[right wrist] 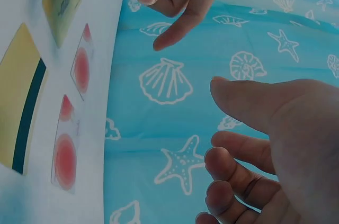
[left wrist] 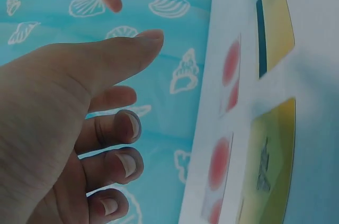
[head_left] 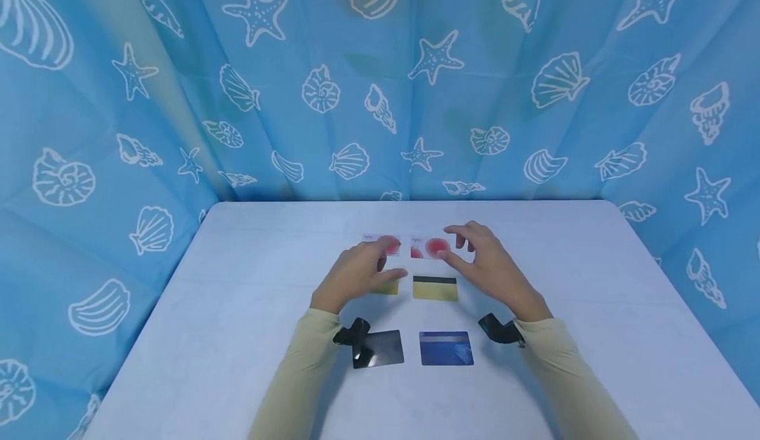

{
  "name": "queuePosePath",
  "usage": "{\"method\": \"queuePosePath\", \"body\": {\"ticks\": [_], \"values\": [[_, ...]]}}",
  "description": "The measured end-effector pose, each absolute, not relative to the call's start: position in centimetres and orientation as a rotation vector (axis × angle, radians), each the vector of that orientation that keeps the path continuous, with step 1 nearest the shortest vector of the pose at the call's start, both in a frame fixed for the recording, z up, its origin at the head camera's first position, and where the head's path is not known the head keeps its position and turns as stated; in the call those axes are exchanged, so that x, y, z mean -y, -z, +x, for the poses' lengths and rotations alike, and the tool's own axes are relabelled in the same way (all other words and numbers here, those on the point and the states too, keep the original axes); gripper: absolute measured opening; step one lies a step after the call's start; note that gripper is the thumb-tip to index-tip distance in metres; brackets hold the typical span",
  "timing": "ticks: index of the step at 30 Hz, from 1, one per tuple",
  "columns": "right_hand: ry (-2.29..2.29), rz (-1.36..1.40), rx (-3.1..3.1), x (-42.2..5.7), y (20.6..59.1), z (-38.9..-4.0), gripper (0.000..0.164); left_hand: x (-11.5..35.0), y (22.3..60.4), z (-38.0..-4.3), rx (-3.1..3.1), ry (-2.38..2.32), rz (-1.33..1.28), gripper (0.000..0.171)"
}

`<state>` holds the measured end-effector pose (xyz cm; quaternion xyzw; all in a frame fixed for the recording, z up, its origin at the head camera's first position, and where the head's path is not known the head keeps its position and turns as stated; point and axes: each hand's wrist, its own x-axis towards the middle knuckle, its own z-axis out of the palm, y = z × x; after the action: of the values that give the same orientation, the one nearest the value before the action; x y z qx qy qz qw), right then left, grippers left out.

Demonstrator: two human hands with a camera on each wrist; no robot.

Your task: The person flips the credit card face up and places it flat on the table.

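Both hands hover above the table with nothing held. My left hand (head_left: 358, 272) has its thumb and fingers apart, over the left yellow card (head_left: 387, 288) and partly covering the left red-and-white card (head_left: 372, 237). Facing it, my right hand (head_left: 488, 263) is spread above the right end of another red-and-white card (head_left: 437, 248). Below that lies a yellow card with a black stripe (head_left: 435, 289). In the left wrist view, the left thumb and loosely bent fingers (left wrist: 127, 166) stand clear of the cards. The right fingers (right wrist: 238, 176) look relaxed too.
Nearer the front lie a dark glossy card (head_left: 380, 349), partly behind the left wrist camera (head_left: 354, 333), and a blue card (head_left: 446, 349). All lie flat on the white table (head_left: 249, 282). A blue shell-patterned curtain (head_left: 404, 97) hangs behind.
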<state>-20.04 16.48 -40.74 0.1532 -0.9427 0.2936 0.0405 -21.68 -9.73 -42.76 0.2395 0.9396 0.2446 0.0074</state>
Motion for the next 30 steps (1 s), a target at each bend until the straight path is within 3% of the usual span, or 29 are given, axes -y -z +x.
{"method": "queuePosePath", "body": {"ticks": [30], "values": [[-0.874,0.435,3.05,-17.7,45.3,-20.5,0.059,6.9,45.3,-22.0,-2.811,-0.611,0.623,0.065]]}}
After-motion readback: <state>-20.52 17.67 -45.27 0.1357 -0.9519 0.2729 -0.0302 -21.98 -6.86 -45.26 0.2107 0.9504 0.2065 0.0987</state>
